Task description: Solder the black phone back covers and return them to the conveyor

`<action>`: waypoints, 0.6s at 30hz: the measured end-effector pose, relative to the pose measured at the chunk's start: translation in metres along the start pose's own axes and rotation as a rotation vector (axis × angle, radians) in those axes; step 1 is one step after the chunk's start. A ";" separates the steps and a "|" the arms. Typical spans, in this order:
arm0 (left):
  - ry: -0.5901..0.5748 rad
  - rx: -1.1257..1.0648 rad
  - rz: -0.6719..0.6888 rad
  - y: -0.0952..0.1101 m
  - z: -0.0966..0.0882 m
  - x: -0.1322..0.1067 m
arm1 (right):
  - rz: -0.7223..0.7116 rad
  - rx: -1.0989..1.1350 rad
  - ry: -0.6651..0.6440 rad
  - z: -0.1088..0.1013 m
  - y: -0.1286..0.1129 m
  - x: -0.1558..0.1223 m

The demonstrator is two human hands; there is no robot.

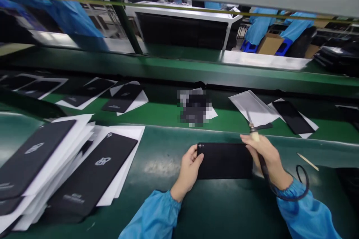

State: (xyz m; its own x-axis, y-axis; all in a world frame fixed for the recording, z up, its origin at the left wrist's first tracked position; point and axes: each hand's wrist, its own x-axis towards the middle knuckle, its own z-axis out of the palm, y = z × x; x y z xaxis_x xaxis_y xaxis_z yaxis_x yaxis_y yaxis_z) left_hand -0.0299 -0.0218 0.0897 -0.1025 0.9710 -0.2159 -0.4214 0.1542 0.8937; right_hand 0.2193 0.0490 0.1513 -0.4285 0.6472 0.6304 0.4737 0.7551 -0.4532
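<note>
A dark rectangular tablet panel (224,161), with a small camera hole at its upper left corner, is held sideways above the green bench. My left hand (189,170) pinches its left end, thumb on the front. Closed around a soldering iron (254,134) is my right hand (266,157), whose fingers also meet the panel's right end. The iron has a cream handle, a thin metal tip pointing up and away, and a black cord (298,196) looping over my right sleeve.
Black tablet covers (95,171) with white sheets are stacked at left. On the green conveyor belt (162,108) ahead lie more panels (294,117) on sheets and a translucent sleeve (249,106). A thin wooden stick (307,161) lies at right. People in blue smocks (259,26) are beyond.
</note>
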 end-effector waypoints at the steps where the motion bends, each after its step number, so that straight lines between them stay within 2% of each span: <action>1: 0.013 -0.024 -0.014 0.000 0.001 0.000 | -0.010 0.004 0.021 0.000 -0.002 -0.002; 6: 0.001 -0.104 -0.042 0.000 0.005 -0.001 | -0.072 0.250 -0.051 -0.001 -0.025 -0.013; 11: -0.012 -0.117 -0.026 0.000 0.005 -0.001 | -0.023 0.401 -0.176 0.014 -0.051 -0.018; 15: -0.039 -0.123 -0.019 -0.001 0.004 -0.002 | -0.075 0.457 -0.274 0.031 -0.057 -0.020; 18: -0.039 -0.117 -0.019 0.000 0.003 -0.001 | -0.086 0.436 -0.279 0.040 -0.055 -0.022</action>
State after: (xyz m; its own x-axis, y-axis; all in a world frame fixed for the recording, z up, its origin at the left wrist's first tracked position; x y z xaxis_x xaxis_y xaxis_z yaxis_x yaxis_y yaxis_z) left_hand -0.0266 -0.0225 0.0913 -0.0598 0.9749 -0.2146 -0.5254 0.1521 0.8371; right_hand 0.1713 -0.0026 0.1371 -0.6684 0.5394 0.5121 0.0887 0.7414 -0.6652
